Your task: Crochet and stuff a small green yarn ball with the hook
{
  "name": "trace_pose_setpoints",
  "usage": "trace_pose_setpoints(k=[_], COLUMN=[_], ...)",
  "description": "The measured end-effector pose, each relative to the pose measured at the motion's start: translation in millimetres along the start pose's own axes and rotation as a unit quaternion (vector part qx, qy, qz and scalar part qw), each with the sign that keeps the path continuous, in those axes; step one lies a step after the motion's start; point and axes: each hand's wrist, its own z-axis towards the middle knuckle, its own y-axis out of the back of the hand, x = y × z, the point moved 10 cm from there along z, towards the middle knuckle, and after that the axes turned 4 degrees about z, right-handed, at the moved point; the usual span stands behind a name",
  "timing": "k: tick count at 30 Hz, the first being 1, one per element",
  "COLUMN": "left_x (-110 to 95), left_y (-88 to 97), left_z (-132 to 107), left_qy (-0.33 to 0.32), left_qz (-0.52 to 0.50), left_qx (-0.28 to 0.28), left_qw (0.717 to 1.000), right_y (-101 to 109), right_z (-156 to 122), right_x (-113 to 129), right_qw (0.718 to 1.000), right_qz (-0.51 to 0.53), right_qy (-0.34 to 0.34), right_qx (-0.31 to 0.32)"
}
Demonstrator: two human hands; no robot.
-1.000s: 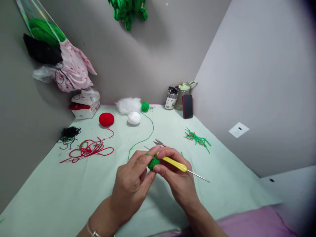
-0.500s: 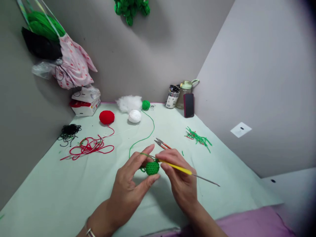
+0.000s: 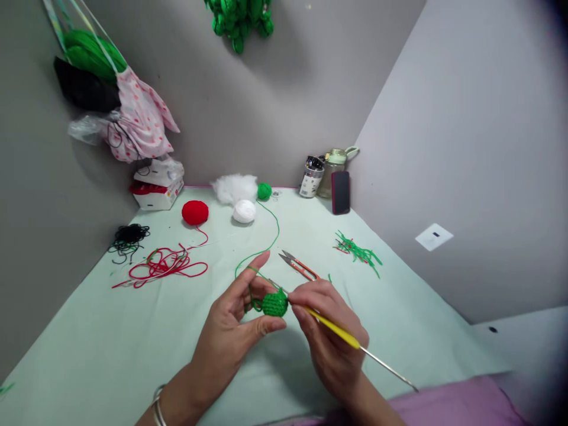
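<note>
Between the thumb and fingers of my left hand [image 3: 235,322] is a small rounded green crochet piece [image 3: 275,303]. Green yarn [image 3: 277,228] passes over my raised left index finger and trails back to a green yarn ball [image 3: 264,191]. My right hand [image 3: 332,331] is closed around the yellow handle of a crochet hook [image 3: 339,332]. The hook's near tip reaches the top of the green piece; its other metal end points down to the right. Just beyond my right hand lie orange-handled thread snips [image 3: 299,265].
A red yarn ball [image 3: 195,212], a tangle of red yarn [image 3: 164,266] and black yarn [image 3: 128,239] lie left. White stuffing [image 3: 235,188] and a white yarn ball [image 3: 244,211] sit behind. Green yarn scraps [image 3: 358,253], a phone [image 3: 341,193] and a bottle [image 3: 331,174] are right.
My right hand has shifted slightly right and down, and the hook now slants more steeply. My left index finger is raised higher with the yarn. The whole view has moved a little.
</note>
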Motion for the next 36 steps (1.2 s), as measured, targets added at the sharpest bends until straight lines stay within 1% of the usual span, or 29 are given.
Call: trace_pose_setpoints(k=[4,7,9,10,12,14,16,17,19,22,26,28,32,36], left_x=[3,9,12,12,11,9,5,3,0,-2,-8,-10,-13,-16], left_y=[-3.5,-5.7,-8.4,-10.1,-12.9,-13.1,-10.8,-9.3,-7.4,-7.7,-10.7,-11.4,-11.4,-11.6], left_z=[1,1,0,-1,-1,-1,-1,-1,-1,-2,-2,-2,-2,-1], left_qy=[0.029,0.057,0.070,0.074,0.077,0.068,0.049,0.038,0.020,0.010,0.006,0.003,-0.014,-0.040], left_qz=[-0.030,-0.069,-0.103,-0.116,-0.124,-0.101,-0.054,-0.027,0.020,0.066,0.096,0.111,0.144,0.179], left_qx=[0.004,-0.004,-0.004,-0.001,0.013,0.026,0.034,0.035,0.037,0.043,0.055,0.058,0.062,0.066], left_qw=[0.999,0.996,0.992,0.990,0.989,0.992,0.997,0.998,0.999,0.997,0.994,0.992,0.988,0.981], right_y=[1,2,3,3,1,-3,-6,-8,-9,-8,-7,-7,-2,4], right_z=[-4,-7,-6,-4,0,3,5,6,8,9,10,10,12,18], right_x=[11,10,2,-4,-19,-35,-45,-48,-52,-55,-53,-52,-47,-32], right_qw=[0.997,0.997,0.997,0.994,0.979,0.950,0.922,0.912,0.904,0.903,0.902,0.907,0.930,0.956], right_qz=[-0.028,-0.005,0.048,0.086,0.181,0.273,0.337,0.354,0.364,0.360,0.365,0.352,0.292,0.217], right_qy=[0.052,0.054,0.022,-0.005,-0.072,-0.138,-0.185,-0.201,-0.222,-0.232,-0.221,-0.217,-0.195,-0.141], right_qx=[-0.040,-0.058,-0.062,-0.060,-0.057,-0.058,-0.053,-0.045,-0.025,0.009,0.063,0.082,0.110,0.141])
